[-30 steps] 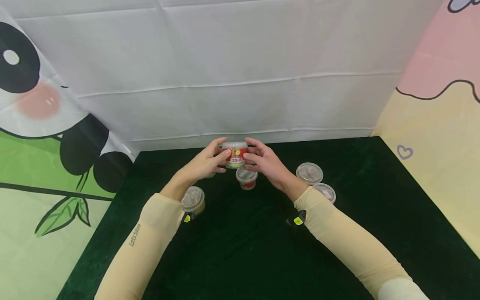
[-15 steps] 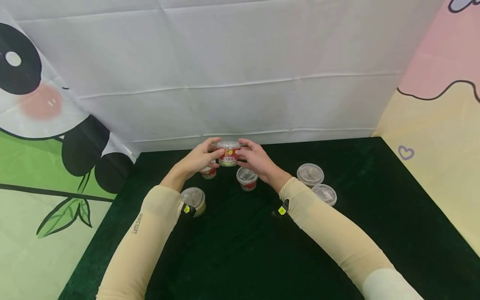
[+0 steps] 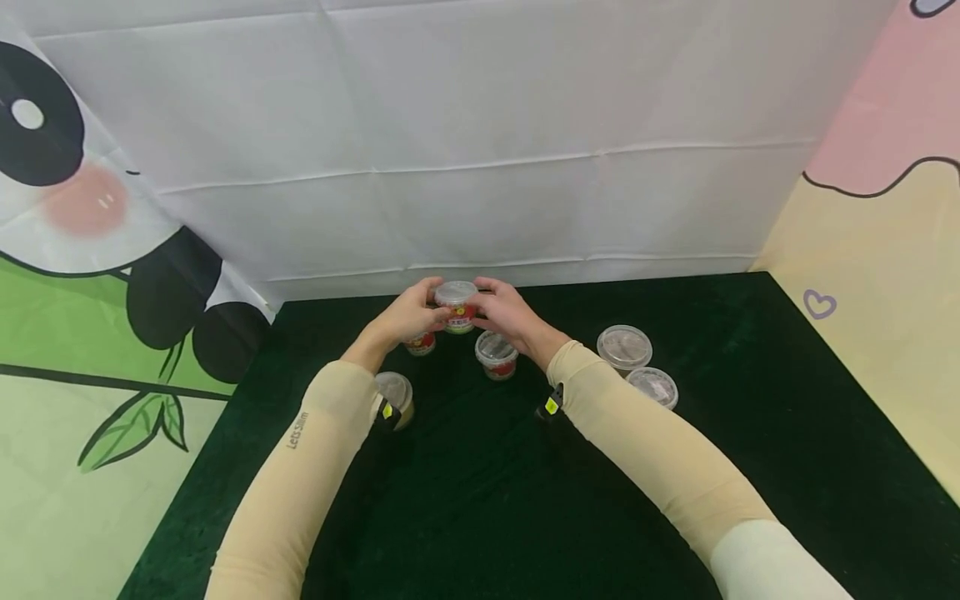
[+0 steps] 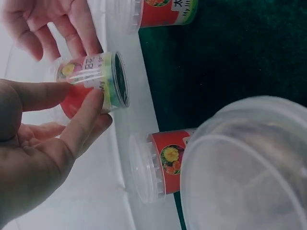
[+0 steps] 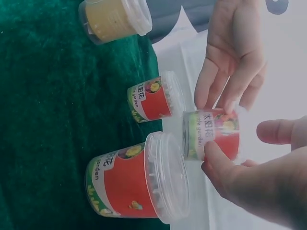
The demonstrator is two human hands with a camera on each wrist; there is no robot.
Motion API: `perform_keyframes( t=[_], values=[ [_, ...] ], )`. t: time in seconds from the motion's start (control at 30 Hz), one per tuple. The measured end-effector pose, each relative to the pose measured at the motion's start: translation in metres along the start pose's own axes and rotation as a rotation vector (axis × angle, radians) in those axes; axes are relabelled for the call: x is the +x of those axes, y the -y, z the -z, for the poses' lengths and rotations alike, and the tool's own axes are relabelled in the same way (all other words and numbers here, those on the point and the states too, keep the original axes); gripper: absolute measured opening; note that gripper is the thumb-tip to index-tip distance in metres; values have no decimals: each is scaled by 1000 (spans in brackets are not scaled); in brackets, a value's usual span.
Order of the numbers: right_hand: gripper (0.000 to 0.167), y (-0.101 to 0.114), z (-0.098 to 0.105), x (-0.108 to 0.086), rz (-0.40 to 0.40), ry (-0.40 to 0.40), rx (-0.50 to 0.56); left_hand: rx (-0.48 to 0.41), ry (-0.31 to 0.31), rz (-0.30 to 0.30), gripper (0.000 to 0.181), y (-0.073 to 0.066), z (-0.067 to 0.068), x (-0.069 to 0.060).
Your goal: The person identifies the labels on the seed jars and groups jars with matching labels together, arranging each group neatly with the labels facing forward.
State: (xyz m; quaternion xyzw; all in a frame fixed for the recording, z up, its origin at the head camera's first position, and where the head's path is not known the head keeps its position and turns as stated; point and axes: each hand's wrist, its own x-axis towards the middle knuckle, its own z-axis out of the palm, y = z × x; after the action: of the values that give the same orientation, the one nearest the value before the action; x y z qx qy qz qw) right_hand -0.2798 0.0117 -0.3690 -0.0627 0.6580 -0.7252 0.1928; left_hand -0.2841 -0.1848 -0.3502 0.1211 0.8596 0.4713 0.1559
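Note:
In the head view, a small clear-lidded plastic tub (image 3: 457, 294) with a red and green label is held between both hands near the table's back edge. My left hand (image 3: 407, 318) grips its left side, with fingertips on the label. From the right, my right hand (image 3: 512, 317) holds the opposite side. In the right wrist view, the tub (image 5: 213, 129) stands out against the white backdrop, and one fingertip of the right hand (image 5: 266, 184) is raised apart from it. The left wrist view shows the tub's base (image 4: 120, 79) beside the left hand (image 4: 45, 143).
Similar tubs stand nearby on the dark green cloth (image 3: 480, 500): one with a red label (image 3: 497, 358) in front, another (image 3: 420, 343) behind the left hand, a beige one (image 3: 401, 400) by the left wrist. Two lidded tubs (image 3: 625, 346) are at right. A white backdrop (image 3: 480, 208) rises behind.
Both hands have shifted left with the tub, the right hand most of all. The tub has sunk slightly and its lid now shows more from above.

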Motion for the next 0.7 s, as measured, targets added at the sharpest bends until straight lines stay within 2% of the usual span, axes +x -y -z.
perform_keyframes(
  t=[0.23,0.5,0.57,0.7],
  values=[
    [59,1,-3,6,-62,-23,21,204,-35,-17,72,2,-8,10],
    [59,1,-4,13,-135,4,-8,332,-49,19,76,13,-12,19],
    [58,1,-4,16,-167,2,39,347,-39,33,75,14,-12,20],
    [51,0,-3,21,-227,-23,216,312,-15,68,76,13,-13,20]
  ],
)
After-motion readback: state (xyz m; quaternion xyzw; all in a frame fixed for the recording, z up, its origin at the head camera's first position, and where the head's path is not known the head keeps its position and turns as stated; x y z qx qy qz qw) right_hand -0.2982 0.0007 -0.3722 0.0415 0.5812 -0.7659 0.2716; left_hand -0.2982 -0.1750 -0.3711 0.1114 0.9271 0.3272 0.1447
